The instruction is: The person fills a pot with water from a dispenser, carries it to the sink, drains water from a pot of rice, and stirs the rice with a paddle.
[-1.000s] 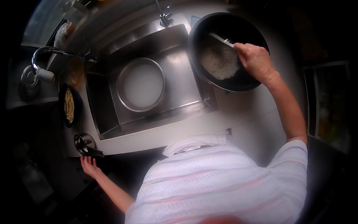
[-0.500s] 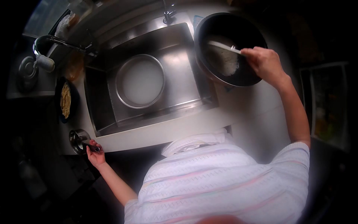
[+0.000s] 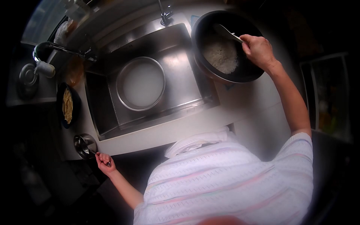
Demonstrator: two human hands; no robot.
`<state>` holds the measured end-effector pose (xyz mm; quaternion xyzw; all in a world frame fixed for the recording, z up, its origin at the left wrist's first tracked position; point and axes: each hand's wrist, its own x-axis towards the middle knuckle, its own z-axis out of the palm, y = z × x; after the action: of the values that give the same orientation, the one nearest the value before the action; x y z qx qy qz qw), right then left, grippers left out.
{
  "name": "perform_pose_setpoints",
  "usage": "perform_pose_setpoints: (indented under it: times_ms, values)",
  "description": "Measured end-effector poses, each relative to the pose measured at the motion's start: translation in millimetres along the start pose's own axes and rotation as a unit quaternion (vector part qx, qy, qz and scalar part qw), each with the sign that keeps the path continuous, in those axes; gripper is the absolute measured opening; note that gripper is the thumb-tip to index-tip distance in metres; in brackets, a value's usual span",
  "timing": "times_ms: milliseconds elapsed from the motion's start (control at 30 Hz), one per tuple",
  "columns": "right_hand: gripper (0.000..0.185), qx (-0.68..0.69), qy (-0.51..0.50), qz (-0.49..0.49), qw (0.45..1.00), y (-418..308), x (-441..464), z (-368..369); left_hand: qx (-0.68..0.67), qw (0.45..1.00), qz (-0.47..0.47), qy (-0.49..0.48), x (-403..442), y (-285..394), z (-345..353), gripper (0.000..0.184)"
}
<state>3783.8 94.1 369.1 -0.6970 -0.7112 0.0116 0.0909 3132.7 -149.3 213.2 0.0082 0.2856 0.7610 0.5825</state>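
Note:
My right hand [image 3: 258, 51] grips the handle of a light-coloured utensil [image 3: 235, 37], whose far end is inside a dark round pan [image 3: 253, 71]. White grainy food [image 3: 222, 58] lies in the bottom of that pan. At the lower left, my left hand [image 3: 106, 163] is closed round the handle of a metal ladle [image 3: 92, 151]. The ladle's head rests in a small metal pot [image 3: 78, 145] on the counter corner.
A metal bowl of cloudy white liquid [image 3: 141, 84] stands in the steel sink [image 3: 180, 67]. Left of the sink is a dark bowl [image 3: 76, 107] with pale strips in it. A curved faucet [image 3: 45, 69] and a small tap [image 3: 165, 18] stand behind.
My left hand has gone from open fingers beside the small pot to holding the ladle handle, now drawn slightly right and down. My right hand has shifted with the utensil inside the pan.

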Motion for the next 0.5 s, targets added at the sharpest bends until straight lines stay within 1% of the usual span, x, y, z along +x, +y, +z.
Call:
perform_pose_setpoints:
  times_ms: [100,133,200,233,300,400,500]
  values:
    - [0.017,0.043,0.007,-0.047,0.998,-6.9,-5.0,13.4,-0.003,1.000,-0.021,0.000,-14.8,-7.8,7.0,0.026]
    - [0.018,0.042,0.010,-0.105,0.994,-9.2,-7.6,15.7,0.000,1.000,-0.029,-0.003,-19.9,-11.2,9.5,0.026]
    - [0.019,0.021,-0.041,-0.139,0.989,-15.1,-12.2,8.3,0.007,0.999,-0.046,-0.006,-30.8,-17.3,15.5,0.026]
    - [0.020,0.027,-0.056,-0.155,0.986,-13.2,-13.8,5.0,0.022,0.999,-0.047,0.004,-35.6,-19.9,16.2,0.026]
    - [0.023,0.038,-0.085,-0.188,0.978,-6.8,-16.5,-2.8,0.036,0.997,-0.069,-0.005,-44.0,-28.6,23.9,0.025]
    - [0.023,0.011,-0.178,-0.161,0.971,-7.2,-20.5,-18.8,0.059,0.993,-0.097,-0.021,-53.9,-41.9,39.0,0.024]
    - [0.023,-0.040,-0.245,-0.090,0.965,-6.4,-18.1,-29.2,0.085,0.987,-0.130,-0.037,-58.0,-50.2,57.1,0.023]
